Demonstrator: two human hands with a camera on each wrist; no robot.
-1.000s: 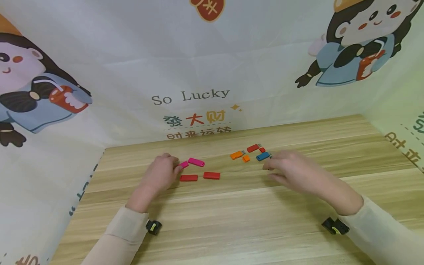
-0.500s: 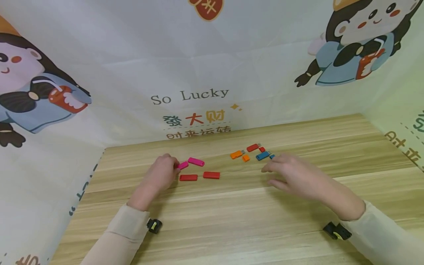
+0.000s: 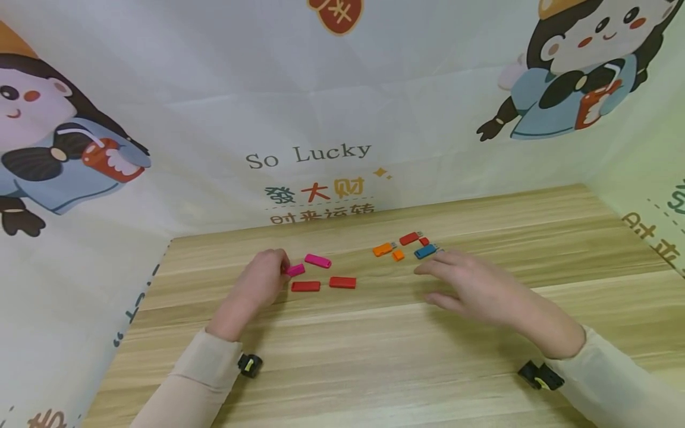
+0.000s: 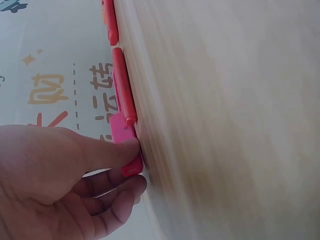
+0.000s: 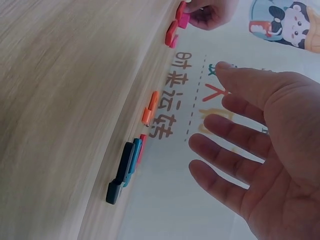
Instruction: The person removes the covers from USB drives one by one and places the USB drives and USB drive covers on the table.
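Observation:
My left hand [image 3: 261, 274] pinches a pink USB stick [image 3: 295, 270] at its left end, low at the table; in the left wrist view the thumb lies over this pink piece [image 4: 122, 129]. A second pink piece [image 3: 318, 261] lies just to its right. In front of them two red pieces [image 3: 305, 286] lie end to end. My right hand [image 3: 471, 285] holds nothing and hovers with spread fingers beside a blue USB stick [image 3: 426, 251]. A black stick [image 5: 124, 162] with its cap [image 5: 113, 192], seen in the right wrist view, is hidden by this hand in the head view.
An orange USB stick [image 3: 382, 249] with a loose orange cap [image 3: 398, 255] lies left of the blue one. Behind it is a red USB stick [image 3: 409, 238] with a red cap [image 3: 424, 241]. A printed cloth [image 3: 321, 107] stands behind the wooden table [image 3: 385, 368].
My right hand has drawn slightly left and its thumb and fingers have spread apart. The left hand stays nearly in place, its fingers shifting toward the left end of the pink stick.

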